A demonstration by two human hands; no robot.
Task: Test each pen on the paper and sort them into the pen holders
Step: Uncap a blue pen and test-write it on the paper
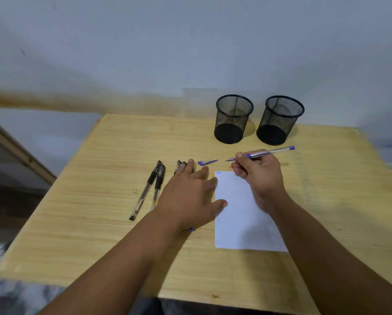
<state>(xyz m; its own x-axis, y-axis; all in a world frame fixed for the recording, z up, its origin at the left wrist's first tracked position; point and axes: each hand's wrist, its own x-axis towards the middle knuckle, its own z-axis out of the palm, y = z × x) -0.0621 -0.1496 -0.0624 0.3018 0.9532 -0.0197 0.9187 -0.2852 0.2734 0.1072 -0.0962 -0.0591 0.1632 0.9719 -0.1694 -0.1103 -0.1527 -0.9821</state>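
Observation:
My right hand [258,176] grips an uncapped blue pen [272,152], tip pointing left, just above the top edge of the white paper [238,226]. A small blue scribble [218,173] marks the paper's top left corner. The pen's blue cap [206,162] lies on the table beyond the paper. My left hand [190,196] lies flat with straight fingers over more pens [180,165], its thumb on the paper's left edge. Two black pens [149,189] lie to its left. Two black mesh pen holders [233,119] [280,120] stand at the back.
The wooden table [99,223] ends at a grey wall behind the holders. A blue pen end [191,229] peeks out under my left wrist. A wooden frame [19,153] leans at the far left, off the table.

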